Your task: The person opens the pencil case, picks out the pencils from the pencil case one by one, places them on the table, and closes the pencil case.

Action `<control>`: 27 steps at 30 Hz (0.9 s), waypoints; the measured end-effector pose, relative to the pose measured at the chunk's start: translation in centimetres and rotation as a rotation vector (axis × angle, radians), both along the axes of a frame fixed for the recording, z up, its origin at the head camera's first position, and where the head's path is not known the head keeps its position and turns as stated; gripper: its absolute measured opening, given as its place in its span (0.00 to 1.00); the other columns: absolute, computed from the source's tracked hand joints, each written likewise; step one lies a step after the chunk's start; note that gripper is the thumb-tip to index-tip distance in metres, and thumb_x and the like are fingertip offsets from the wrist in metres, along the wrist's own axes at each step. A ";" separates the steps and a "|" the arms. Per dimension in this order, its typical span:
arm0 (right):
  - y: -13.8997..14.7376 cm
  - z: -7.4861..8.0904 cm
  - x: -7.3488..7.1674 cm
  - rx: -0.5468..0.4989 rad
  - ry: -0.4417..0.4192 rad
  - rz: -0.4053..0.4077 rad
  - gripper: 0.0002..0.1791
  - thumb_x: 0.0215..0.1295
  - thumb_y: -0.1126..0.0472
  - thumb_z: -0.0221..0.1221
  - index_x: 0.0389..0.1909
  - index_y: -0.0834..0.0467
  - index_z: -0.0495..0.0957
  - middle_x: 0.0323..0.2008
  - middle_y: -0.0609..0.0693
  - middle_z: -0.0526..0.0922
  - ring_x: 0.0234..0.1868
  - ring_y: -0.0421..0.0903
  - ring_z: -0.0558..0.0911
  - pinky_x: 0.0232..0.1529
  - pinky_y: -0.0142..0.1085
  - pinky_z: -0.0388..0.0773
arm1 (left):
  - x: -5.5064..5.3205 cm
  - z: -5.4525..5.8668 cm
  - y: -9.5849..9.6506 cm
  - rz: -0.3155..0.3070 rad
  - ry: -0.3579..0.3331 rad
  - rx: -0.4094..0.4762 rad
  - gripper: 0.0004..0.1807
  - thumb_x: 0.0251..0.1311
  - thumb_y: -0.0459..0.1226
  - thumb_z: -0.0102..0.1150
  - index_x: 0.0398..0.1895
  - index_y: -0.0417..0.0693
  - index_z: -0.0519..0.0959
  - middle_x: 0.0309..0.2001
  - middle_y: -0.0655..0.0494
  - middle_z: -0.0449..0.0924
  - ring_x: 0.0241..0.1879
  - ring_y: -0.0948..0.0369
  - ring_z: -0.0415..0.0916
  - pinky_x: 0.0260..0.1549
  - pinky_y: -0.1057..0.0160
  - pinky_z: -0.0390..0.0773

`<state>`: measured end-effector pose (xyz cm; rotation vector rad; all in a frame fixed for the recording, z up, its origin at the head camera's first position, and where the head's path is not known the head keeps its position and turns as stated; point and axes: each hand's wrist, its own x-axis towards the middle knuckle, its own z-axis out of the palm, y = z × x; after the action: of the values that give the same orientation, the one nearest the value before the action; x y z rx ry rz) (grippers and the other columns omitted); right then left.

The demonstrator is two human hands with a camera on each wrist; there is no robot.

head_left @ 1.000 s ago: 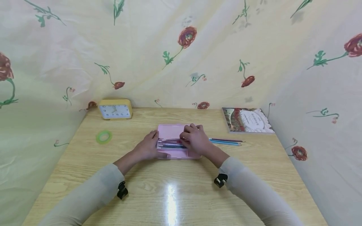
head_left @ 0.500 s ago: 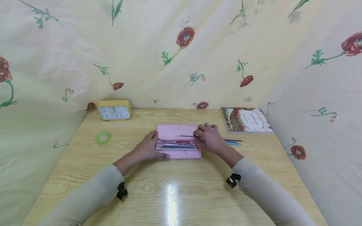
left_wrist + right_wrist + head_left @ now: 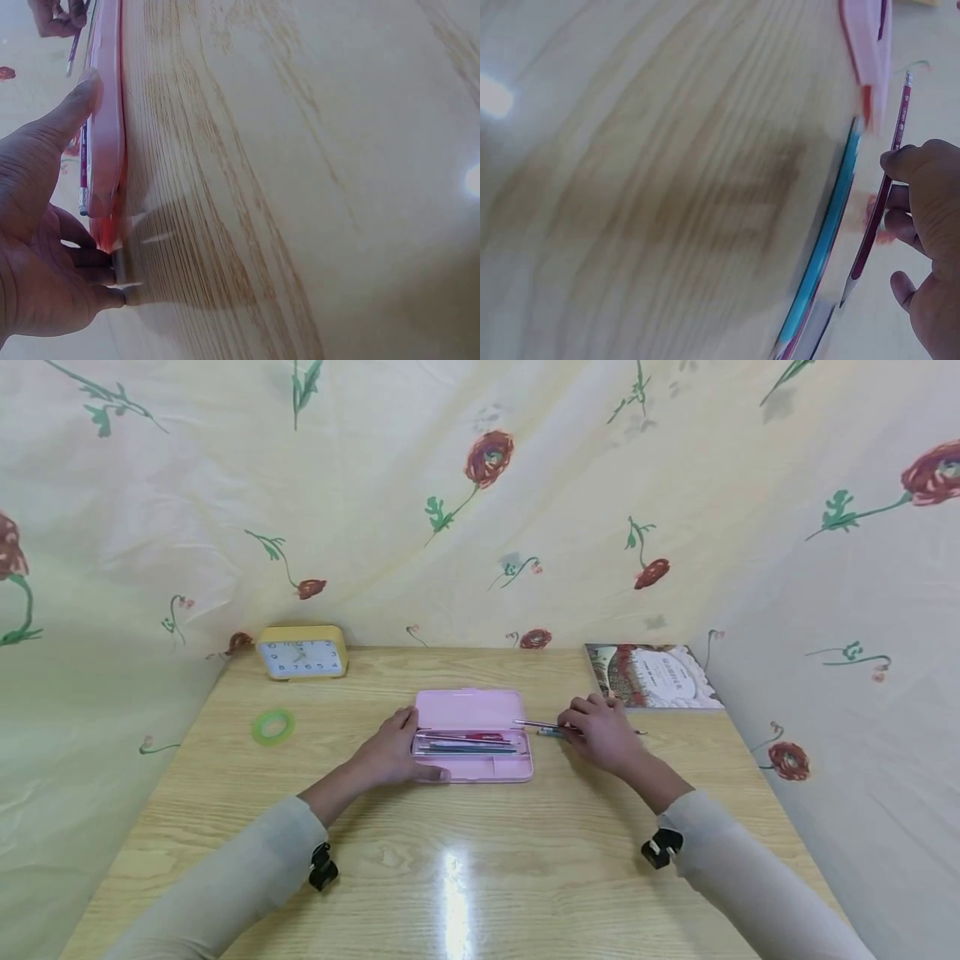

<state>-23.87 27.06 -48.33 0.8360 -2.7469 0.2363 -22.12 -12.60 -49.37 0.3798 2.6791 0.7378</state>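
Note:
A pink pencil case point(image 3: 471, 708) lies with its lid folded back on the table; several pencils point(image 3: 465, 749) and a red item rest in its tray. My left hand point(image 3: 390, 750) holds the case at its left end, thumb along the front side and fingers around the far corner. To the right of the case, my right hand point(image 3: 600, 731) pinches a dark red pencil point(image 3: 866, 244) between thumb and fingers, its eraser end towards the case. Beneath that hand, blue pencils point(image 3: 825, 232) lie on the table, partly covered by it in the head view.
A yellow alarm clock point(image 3: 302, 653) stands at the back left, with a roll of green tape point(image 3: 273, 727) in front of it. At the back right lies a book point(image 3: 660, 677), close behind my right hand. Flower-patterned cloth point(image 3: 375, 485) surrounds the table point(image 3: 390, 877).
My right hand has moved rightward from over the case, carrying the dark red pencil to above the blue pencils. The left hand and the case stay in place.

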 end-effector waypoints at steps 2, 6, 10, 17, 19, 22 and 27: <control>0.8 -0.1 0.3 0.010 -0.013 -0.019 0.06 0.69 0.63 0.75 0.44 0.52 0.90 0.40 0.50 0.86 0.39 0.51 0.76 0.42 0.60 0.75 | 0.0 0.0 -0.1 0.002 0.001 0.002 0.78 0.55 0.70 0.78 0.90 0.34 0.43 0.91 0.35 0.43 0.90 0.37 0.44 0.84 0.34 0.61; 2.1 -0.6 0.8 0.030 0.000 -0.033 0.06 0.68 0.63 0.76 0.43 0.52 0.90 0.39 0.50 0.85 0.39 0.52 0.77 0.42 0.59 0.73 | 0.1 0.0 -0.2 0.011 0.001 0.015 0.78 0.54 0.69 0.79 0.90 0.35 0.45 0.91 0.34 0.44 0.90 0.35 0.45 0.83 0.32 0.62; 2.8 -1.2 1.1 0.058 0.038 -0.028 0.06 0.68 0.61 0.77 0.42 0.52 0.91 0.38 0.50 0.84 0.40 0.52 0.77 0.41 0.58 0.73 | 0.1 -0.1 -0.2 0.016 -0.007 0.011 0.78 0.53 0.70 0.79 0.91 0.36 0.45 0.91 0.34 0.43 0.90 0.36 0.45 0.83 0.33 0.62; 3.0 -1.5 1.2 0.071 0.052 -0.033 0.06 0.68 0.60 0.77 0.43 0.52 0.91 0.38 0.50 0.82 0.41 0.53 0.76 0.44 0.62 0.74 | 0.0 -0.1 -0.1 0.003 -0.008 0.003 0.78 0.55 0.70 0.78 0.90 0.34 0.43 0.91 0.35 0.43 0.90 0.37 0.43 0.84 0.34 0.60; 3.1 -1.5 1.2 0.067 0.041 -0.038 0.06 0.69 0.60 0.76 0.43 0.52 0.91 0.38 0.50 0.82 0.41 0.53 0.76 0.45 0.63 0.75 | 0.0 -0.1 -0.1 0.004 -0.012 0.001 0.78 0.54 0.70 0.78 0.90 0.34 0.43 0.91 0.35 0.42 0.90 0.37 0.42 0.84 0.34 0.60; 3.2 -1.5 1.1 0.065 0.027 -0.045 0.06 0.69 0.60 0.76 0.44 0.52 0.91 0.38 0.50 0.82 0.41 0.53 0.76 0.45 0.64 0.74 | -0.1 -0.1 0.0 0.006 -0.015 0.005 0.79 0.54 0.70 0.79 0.90 0.34 0.43 0.91 0.35 0.43 0.90 0.37 0.43 0.84 0.34 0.60; 3.3 -1.5 1.0 0.061 0.018 -0.047 0.06 0.69 0.60 0.76 0.43 0.52 0.90 0.38 0.51 0.82 0.41 0.53 0.76 0.44 0.63 0.74 | -0.2 -0.1 0.0 0.006 -0.013 0.013 0.79 0.53 0.70 0.79 0.90 0.34 0.43 0.91 0.35 0.43 0.90 0.36 0.44 0.84 0.33 0.60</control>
<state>-22.84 30.37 -49.82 0.7841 -2.7655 0.1362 -22.35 -12.57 -49.51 0.3686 2.6656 0.7567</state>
